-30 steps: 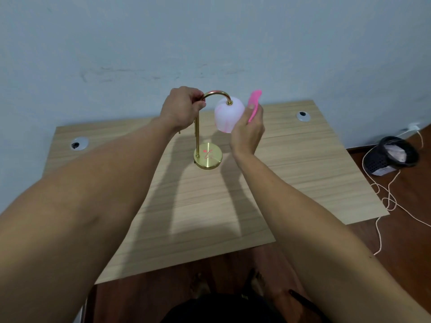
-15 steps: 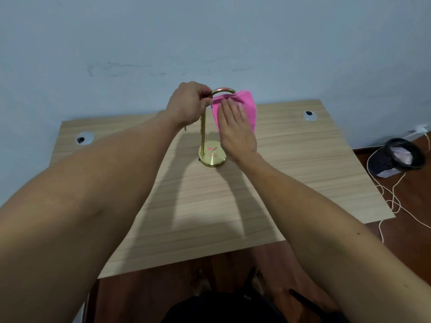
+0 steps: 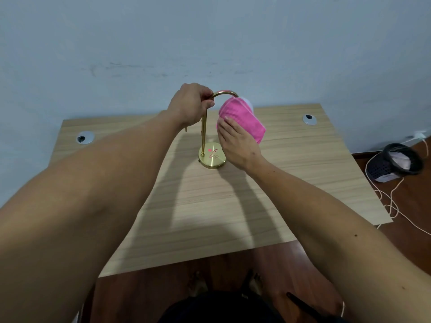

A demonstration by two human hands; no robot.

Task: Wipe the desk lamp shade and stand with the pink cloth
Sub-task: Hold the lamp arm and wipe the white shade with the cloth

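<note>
A small brass desk lamp stands at the back middle of the wooden desk, with a round gold base, a thin upright stem and a curved neck. My left hand is closed around the top of the stem where the neck begins. The pink cloth is wrapped over the lamp shade, which is almost fully hidden; only a pale sliver of the shade shows at the top right. My right hand presses the cloth against the shade from the front.
Two round cable grommets sit in the desk's back corners, the left grommet and the right grommet. A black mesh bin and white cords lie on the floor at right. A blue-grey wall rises right behind the desk.
The cloth went from sticking up behind the bare shade to covering it. My right hand has slid down and right over the shade. My left hand kept its hold on the stem.
</note>
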